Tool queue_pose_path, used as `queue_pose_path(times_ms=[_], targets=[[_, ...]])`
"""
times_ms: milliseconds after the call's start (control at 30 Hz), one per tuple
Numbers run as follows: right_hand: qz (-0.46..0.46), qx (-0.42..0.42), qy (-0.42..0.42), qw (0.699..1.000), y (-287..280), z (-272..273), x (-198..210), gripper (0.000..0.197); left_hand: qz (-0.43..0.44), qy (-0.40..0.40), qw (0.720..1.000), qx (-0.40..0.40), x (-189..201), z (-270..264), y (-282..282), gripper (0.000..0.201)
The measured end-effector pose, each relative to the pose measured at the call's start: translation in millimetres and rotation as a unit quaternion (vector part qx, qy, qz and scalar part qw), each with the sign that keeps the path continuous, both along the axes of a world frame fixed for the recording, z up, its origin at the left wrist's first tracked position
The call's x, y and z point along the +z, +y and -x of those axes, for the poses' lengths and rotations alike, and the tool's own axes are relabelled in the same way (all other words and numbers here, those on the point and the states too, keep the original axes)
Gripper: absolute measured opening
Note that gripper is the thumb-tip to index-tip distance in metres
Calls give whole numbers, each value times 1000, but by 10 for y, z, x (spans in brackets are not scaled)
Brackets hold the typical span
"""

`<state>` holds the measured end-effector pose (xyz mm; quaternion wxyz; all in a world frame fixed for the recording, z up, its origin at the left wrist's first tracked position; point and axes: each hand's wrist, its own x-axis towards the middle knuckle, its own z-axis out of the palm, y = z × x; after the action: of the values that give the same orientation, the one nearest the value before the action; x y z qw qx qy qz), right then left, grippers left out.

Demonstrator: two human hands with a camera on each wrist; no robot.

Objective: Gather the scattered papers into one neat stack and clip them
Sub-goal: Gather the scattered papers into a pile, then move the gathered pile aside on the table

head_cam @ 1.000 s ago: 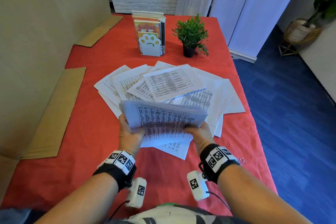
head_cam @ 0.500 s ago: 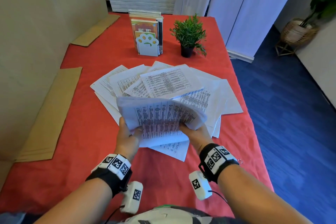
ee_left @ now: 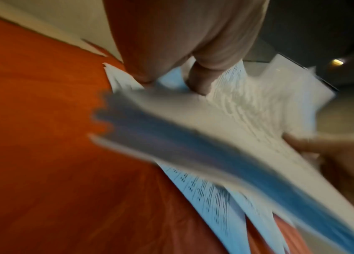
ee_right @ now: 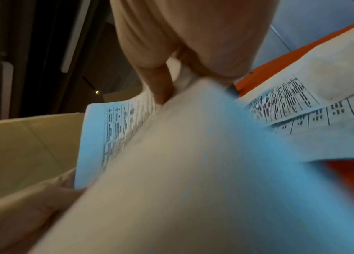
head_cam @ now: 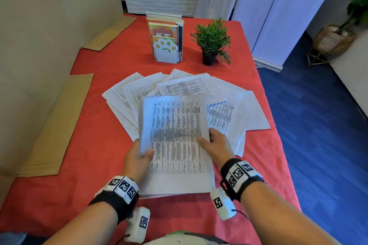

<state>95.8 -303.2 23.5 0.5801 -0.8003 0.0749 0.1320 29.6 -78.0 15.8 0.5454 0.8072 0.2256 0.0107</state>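
At the near middle of the red-clothed table [head_cam: 95,145], one gathered bundle of white printed sheets [head_cam: 175,141] is held up in portrait position above the cloth by two hands. The left hand [head_cam: 137,157] pinches the bundle's left edge, thumb on the printed face and fingers behind; the right hand [head_cam: 216,144] grips the right edge in the same way. The top sheet carries a ruled table of dark text, too blurred to read. Beyond the bundle, the loose white printed papers [head_cam: 229,103] lie fanned and overlapping on the cloth; about eight or nine separate sheets show, though the overlap prevents a sure count, and their print is likewise unreadable. At the far side stands one white paw-shaped metal bookend [head_cam: 166,50] holding a row of upright books, with one small green potted plant in a black pot [head_cam: 212,42] just to its right. Two flat brown cardboard pieces [head_cam: 57,125] lie along the left edge of the table. Each wrist wears one black band with square black-and-white markers [head_cam: 241,175].
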Motion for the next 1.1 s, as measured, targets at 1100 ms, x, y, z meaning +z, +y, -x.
queue_pose_path(times_ms=[1100], targets=[[255, 155, 41, 954, 523, -467, -606, 77, 62, 38, 970, 231, -320, 467, 1140, 32]])
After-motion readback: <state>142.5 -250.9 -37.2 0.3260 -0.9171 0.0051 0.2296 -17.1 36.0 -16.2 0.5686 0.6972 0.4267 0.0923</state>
